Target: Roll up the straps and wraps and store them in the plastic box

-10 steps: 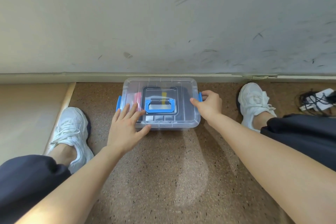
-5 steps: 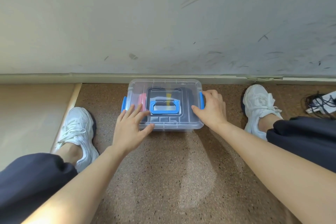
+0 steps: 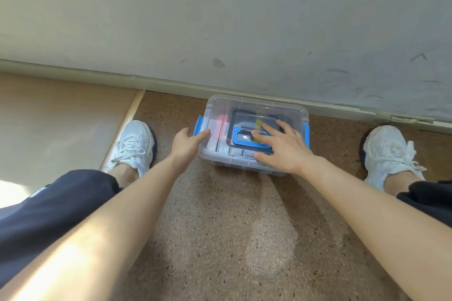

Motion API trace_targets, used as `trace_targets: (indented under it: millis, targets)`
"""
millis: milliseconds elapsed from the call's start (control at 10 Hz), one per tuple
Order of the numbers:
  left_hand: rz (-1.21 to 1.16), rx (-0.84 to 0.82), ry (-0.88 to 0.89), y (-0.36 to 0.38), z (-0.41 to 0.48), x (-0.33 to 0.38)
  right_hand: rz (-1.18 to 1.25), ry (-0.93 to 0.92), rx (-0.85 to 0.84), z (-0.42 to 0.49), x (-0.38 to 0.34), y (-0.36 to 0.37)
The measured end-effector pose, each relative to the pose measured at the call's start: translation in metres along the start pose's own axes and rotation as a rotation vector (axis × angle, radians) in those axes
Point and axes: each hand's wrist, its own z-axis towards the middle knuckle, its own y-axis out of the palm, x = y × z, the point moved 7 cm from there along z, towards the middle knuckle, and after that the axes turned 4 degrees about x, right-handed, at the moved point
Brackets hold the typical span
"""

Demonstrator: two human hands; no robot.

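Observation:
A clear plastic box (image 3: 254, 107) with its lid on stands on the speckled floor against the wall. Its lid has a blue handle (image 3: 242, 141) and blue side latches. Through the lid I see dark rolled straps, something red (image 3: 223, 120) and a bit of yellow (image 3: 258, 123). My right hand (image 3: 281, 148) lies flat on the lid, fingers spread over the handle. My left hand (image 3: 187, 144) is at the box's left side, fingers touching the left blue latch (image 3: 197, 127).
My two white sneakers (image 3: 133, 146) (image 3: 386, 151) flank the box, with dark trouser legs nearer me. A pale wall and baseboard (image 3: 171, 83) run just behind the box. A tan board (image 3: 61, 117) covers the floor at left.
My right hand left the right latch and moved onto the lid. My left hand slid off the lid to the left latch. The view shifted right and tilted.

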Motion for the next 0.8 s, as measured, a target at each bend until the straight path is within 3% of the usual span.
trace_targets:
  millis: [200, 500, 700, 800]
  targets:
    - [0.002, 0.068, 0.196, 0.002, -0.004, 0.012, -0.012, 0.002, -0.031, 0.003, 0.001, -0.004]
    - [0.525, 0.194, 0.435, 0.004, -0.009, 0.031, 0.033, -0.016, -0.057, 0.003, 0.001, -0.008]
    - [0.746, 0.052, 0.391, 0.002, -0.015, 0.05, 0.282, 0.0, -0.116, 0.0, 0.01, -0.023]
    - [0.689, -0.023, 0.5, 0.005, -0.035, 0.085, 0.405, 0.036, -0.038, -0.005, 0.016, -0.048]
